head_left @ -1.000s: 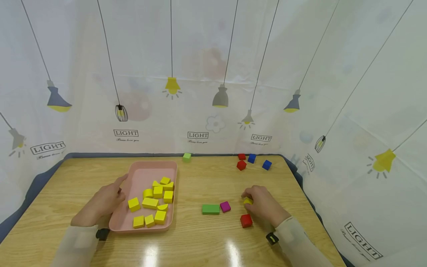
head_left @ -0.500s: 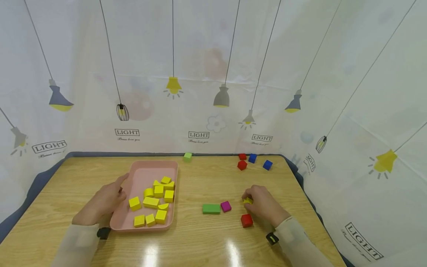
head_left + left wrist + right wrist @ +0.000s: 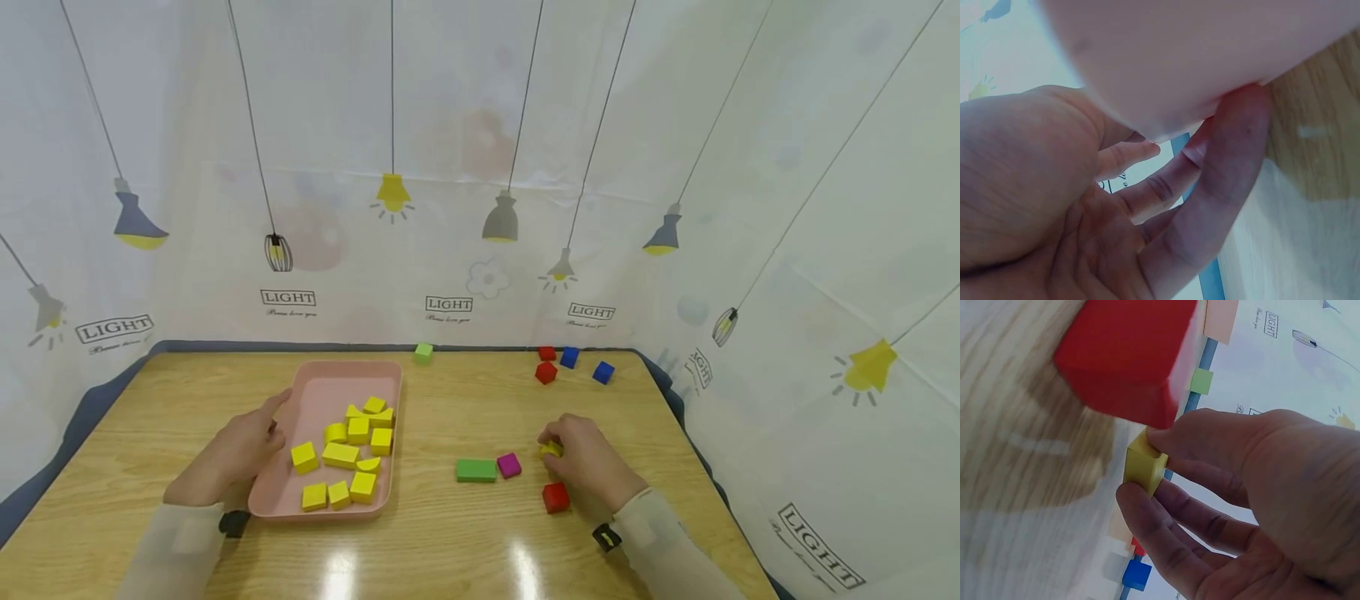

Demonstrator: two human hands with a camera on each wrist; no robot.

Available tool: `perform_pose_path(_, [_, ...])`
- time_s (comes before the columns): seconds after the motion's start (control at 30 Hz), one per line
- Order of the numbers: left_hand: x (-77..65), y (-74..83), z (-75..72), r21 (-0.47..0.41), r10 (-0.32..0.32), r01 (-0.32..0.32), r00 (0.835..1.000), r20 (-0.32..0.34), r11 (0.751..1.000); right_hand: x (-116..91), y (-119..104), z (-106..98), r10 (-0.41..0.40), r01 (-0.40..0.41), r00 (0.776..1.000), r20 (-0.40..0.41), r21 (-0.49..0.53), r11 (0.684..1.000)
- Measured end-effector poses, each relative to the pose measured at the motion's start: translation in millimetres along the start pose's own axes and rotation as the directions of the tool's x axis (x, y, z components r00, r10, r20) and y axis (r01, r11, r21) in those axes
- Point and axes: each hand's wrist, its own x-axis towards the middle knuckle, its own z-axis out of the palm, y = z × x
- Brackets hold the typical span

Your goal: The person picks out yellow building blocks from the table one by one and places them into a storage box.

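My left hand [image 3: 232, 458] holds the left side of a pink tray [image 3: 318, 408]; in the left wrist view its fingers curl against the tray's underside, and the tray wall hides the thumb tip. Several yellow blocks of mixed shapes, one a long block [image 3: 341, 455], lie in the tray. At the right, my right hand [image 3: 592, 462] pinches a small yellow block [image 3: 1143, 465] between thumb and fingers, low over the table. A red cube [image 3: 556, 497] sits just in front of that hand. Left of it lie a magenta block [image 3: 509, 465] and a flat green block [image 3: 476, 471].
Along the far table edge stand a light green cube [image 3: 423, 353], two red blocks, one of them many-sided [image 3: 546, 372], and two blue cubes, one farther right [image 3: 603, 372]. A white cloth [image 3: 480, 167] printed with lamps closes off the back and sides of the wooden table [image 3: 450, 550].
My right hand, with the yellow block, has shifted slightly left toward the magenta block. My left hand stays at the tray. The head view has drifted a little.
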Motion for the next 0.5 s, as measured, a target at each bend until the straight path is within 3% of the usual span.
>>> perform_pose_path(0.5, [-2.1,4.4,-1.9,0.009,0.009,-0.009,1.0,-0.018,1.0,15.7,-24.5,-2.8,-0.086,0.086,0.996,-0.023,0.001,0.996])
